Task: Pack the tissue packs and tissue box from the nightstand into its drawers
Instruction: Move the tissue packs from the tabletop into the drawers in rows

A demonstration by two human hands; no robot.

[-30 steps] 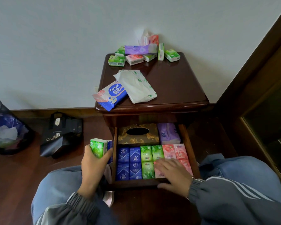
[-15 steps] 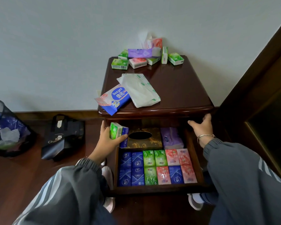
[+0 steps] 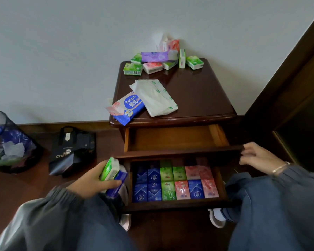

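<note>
Left hand (image 3: 91, 183) clutches green and blue tissue packs (image 3: 112, 175) beside the packed lower drawer (image 3: 176, 205); right hand (image 3: 256, 156), fingers loosely curled, at the empty upper drawer (image 3: 178, 153) front corner; more packs on nightstand (image 3: 198, 91) top

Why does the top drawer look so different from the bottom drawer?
The top drawer shows only bare wood inside; the bottom drawer is packed with rows of blue, green and pink tissue packs. The right hand is at the top drawer's front corner; nothing touches the bottom drawer. Both are pulled open and made of dark wood.
</note>
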